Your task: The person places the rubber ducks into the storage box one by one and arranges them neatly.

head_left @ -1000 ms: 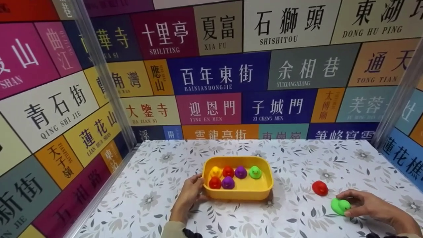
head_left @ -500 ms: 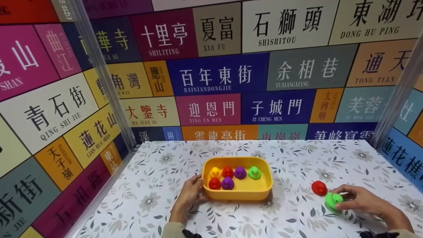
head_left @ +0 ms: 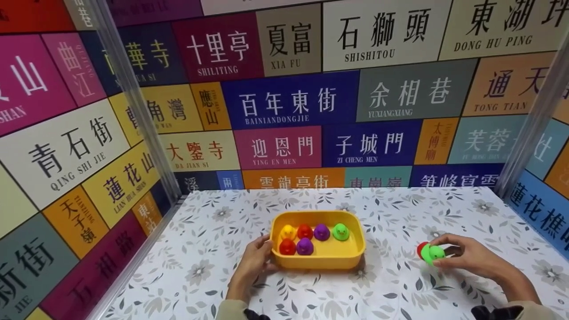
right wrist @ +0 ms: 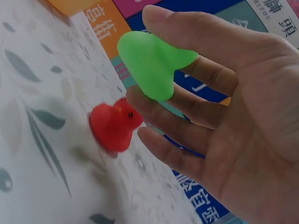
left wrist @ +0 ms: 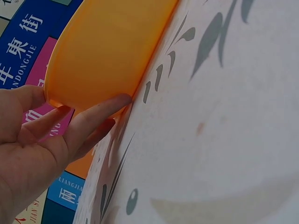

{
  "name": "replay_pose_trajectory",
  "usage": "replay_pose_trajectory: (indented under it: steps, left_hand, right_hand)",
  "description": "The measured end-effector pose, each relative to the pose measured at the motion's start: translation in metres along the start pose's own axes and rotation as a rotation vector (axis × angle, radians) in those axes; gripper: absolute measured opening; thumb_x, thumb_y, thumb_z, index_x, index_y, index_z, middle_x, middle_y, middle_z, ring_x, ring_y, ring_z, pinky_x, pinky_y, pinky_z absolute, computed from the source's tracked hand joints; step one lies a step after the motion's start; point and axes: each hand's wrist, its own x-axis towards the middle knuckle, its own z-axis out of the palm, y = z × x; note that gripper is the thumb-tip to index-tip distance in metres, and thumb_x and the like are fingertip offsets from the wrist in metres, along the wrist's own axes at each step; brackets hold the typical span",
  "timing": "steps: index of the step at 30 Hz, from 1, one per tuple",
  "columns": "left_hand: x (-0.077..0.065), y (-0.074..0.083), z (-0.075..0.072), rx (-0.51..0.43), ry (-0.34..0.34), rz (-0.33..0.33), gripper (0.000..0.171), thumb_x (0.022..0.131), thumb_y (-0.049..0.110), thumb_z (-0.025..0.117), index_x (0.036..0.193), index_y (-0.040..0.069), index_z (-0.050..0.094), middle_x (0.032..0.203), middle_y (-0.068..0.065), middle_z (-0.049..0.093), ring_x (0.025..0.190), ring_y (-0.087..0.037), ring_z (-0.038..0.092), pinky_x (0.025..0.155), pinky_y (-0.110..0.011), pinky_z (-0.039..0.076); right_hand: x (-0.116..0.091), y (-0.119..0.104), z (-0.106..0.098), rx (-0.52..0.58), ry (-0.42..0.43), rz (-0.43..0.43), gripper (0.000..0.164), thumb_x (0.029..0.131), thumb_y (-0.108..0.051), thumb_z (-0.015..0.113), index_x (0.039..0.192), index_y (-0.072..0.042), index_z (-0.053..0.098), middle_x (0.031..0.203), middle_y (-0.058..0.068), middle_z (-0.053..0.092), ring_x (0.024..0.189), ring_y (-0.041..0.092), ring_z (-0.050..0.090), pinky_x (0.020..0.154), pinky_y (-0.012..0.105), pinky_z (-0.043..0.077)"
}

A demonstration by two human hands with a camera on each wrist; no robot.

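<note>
My right hand (head_left: 466,255) pinches a green rubber duck (right wrist: 152,63) between thumb and fingers, lifted off the table. Just beyond it a red rubber duck (right wrist: 114,125) rests on the tabletop, mostly covered by the green one in the head view. At the left end of a yellow basin (head_left: 318,263), my left hand (head_left: 254,262) grips the wall. In the left wrist view its thumb is at the rim and its fingers lie along the basin's outside (left wrist: 107,51). Inside sit a yellow duck (head_left: 288,232), a green duck (head_left: 341,232), two red ducks (head_left: 305,231) and two purple ducks (head_left: 322,232).
A white cloth with grey leaves and flowers covers the table (head_left: 213,249). Walls of coloured name panels (head_left: 289,100) stand behind and to the left. Clear upright posts (head_left: 138,98) rise at the table's back corners.
My right hand has raised the green duck and carried it left, up to and over the red duck. The left hand keeps its grip on the basin, which has not moved on the table.
</note>
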Motion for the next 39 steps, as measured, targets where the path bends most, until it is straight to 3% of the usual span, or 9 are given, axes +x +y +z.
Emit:
replay_pose_trajectory:
  steps: [8,15,22,24,29,35,39]
  left_hand:
    - [0.000,0.001,0.001,-0.003,0.004,-0.014,0.055,0.104,0.025,0.045,0.154,0.004,0.036,0.145,-0.026,0.052,0.111,-0.027,0.067,0.073,-0.038,0.063]
    - [-0.002,-0.001,0.002,-0.022,-0.007,-0.011,0.055,0.104,0.024,0.045,0.154,0.002,0.034,0.146,-0.027,0.051,0.115,-0.029,0.066,0.075,-0.039,0.063]
    - [0.000,-0.002,0.003,-0.012,0.009,-0.030,0.055,0.105,0.025,0.046,0.154,0.003,0.035,0.147,-0.027,0.051,0.118,-0.031,0.065,0.079,-0.038,0.063]
    - [0.001,-0.001,0.003,-0.013,0.009,-0.031,0.055,0.105,0.025,0.046,0.154,0.003,0.035,0.145,-0.027,0.052,0.114,-0.029,0.066,0.080,-0.038,0.063]
    - [0.000,-0.002,0.002,-0.015,-0.004,-0.017,0.055,0.104,0.024,0.046,0.154,0.002,0.035,0.141,-0.027,0.055,0.103,-0.025,0.067,0.077,-0.039,0.063]
    - [-0.001,-0.001,0.001,-0.013,0.005,-0.019,0.054,0.105,0.025,0.045,0.154,0.004,0.036,0.146,-0.028,0.049,0.119,-0.030,0.063,0.081,-0.039,0.063]
    - [-0.001,0.000,0.001,-0.006,0.005,-0.021,0.054,0.105,0.025,0.045,0.154,0.004,0.036,0.147,-0.028,0.049,0.120,-0.030,0.062,0.081,-0.039,0.063]
  right_hand:
    - [0.010,-0.023,0.015,-0.008,0.128,0.009,0.051,0.089,-0.025,0.076,0.129,0.000,0.059,0.121,0.004,0.062,0.094,0.004,0.068,0.076,0.027,0.060]
    - [0.024,-0.037,0.037,0.047,0.207,0.051,0.057,0.086,-0.030,0.079,0.131,-0.003,0.060,0.110,0.014,0.075,0.086,0.009,0.073,0.070,0.031,0.060]
    - [0.037,-0.054,0.065,-0.079,0.306,-0.031,0.046,0.082,-0.037,0.082,0.118,-0.012,0.067,0.134,0.011,0.060,0.107,0.021,0.065,0.075,0.024,0.056]
    - [0.041,-0.059,0.072,-0.105,0.326,-0.057,0.043,0.081,-0.038,0.083,0.113,-0.014,0.069,0.134,0.009,0.059,0.110,0.022,0.063,0.076,0.022,0.054]
    - [0.051,-0.071,0.085,-0.115,0.320,-0.072,0.043,0.079,-0.039,0.084,0.111,-0.014,0.069,0.128,0.007,0.062,0.110,0.023,0.062,0.074,0.023,0.052]
    - [0.067,-0.082,0.096,-0.084,0.280,-0.042,0.047,0.077,-0.038,0.086,0.112,-0.013,0.067,0.124,0.009,0.063,0.115,0.032,0.062,0.083,0.032,0.056]
    - [0.076,-0.091,0.102,-0.084,0.260,-0.018,0.048,0.076,-0.038,0.086,0.111,-0.012,0.067,0.125,0.011,0.063,0.116,0.034,0.062,0.083,0.035,0.058]
